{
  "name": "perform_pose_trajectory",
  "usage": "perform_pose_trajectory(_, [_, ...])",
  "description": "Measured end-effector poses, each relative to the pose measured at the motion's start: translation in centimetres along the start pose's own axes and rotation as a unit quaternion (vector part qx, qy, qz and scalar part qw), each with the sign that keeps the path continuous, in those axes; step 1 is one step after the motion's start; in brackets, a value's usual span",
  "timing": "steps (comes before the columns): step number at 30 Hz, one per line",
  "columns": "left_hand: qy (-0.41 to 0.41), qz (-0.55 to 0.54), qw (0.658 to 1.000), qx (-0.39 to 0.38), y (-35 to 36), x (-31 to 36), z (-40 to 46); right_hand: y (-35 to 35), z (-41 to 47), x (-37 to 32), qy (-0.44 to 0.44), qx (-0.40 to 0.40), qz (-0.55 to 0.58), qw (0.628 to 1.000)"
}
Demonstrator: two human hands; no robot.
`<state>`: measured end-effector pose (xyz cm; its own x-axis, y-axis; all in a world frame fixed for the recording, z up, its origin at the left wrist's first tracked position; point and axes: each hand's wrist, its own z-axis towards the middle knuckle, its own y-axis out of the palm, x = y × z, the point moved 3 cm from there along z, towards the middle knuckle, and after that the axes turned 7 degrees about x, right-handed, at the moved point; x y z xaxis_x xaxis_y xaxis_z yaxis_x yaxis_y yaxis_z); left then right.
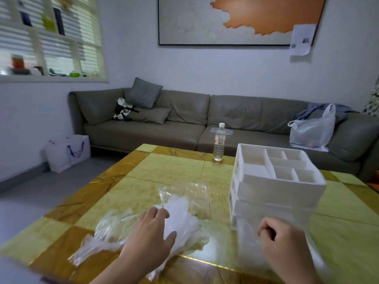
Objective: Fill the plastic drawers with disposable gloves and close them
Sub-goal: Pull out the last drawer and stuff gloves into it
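Two hands are busy by the white drawer box. The left hand presses flat on the see-through gloves just left of it — ready to grab some. The right hand curls at its bottom drawer — maybe pulling it open.

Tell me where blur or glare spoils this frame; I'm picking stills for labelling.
Head view: motion blur softens the drawer unit, most at its lowest drawer by the right hand; the gloves under the left hand smear together; a bright glare streak runs along the near table edge; wide-angle distortion bends the window frame at left.
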<state>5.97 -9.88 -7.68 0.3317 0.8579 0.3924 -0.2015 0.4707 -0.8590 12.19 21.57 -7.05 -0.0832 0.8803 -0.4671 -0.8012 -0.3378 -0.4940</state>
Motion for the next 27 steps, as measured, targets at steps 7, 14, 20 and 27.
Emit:
perform_pose_trajectory(7, [-0.028,0.111,0.987,-0.11,-1.2,0.6,0.4,0.6,-0.3,-0.6,0.035,-0.014,0.012,0.999])
perform_pose_trajectory(14, [-0.063,0.083,0.992,-0.069,-2.3,-0.2,0.7,0.0,-0.6,-1.7,0.047,-0.053,-0.013,0.997])
perform_pose_trajectory(20, [-0.124,-0.025,0.992,0.01,-1.7,0.7,1.1,-0.4,-1.7,-2.7,0.065,-0.103,0.003,0.993])
perform_pose_trajectory(27, [-0.2,-0.281,0.937,0.049,-1.2,1.8,0.9,1.6,-3.1,-6.6,0.149,-0.231,0.167,0.947])
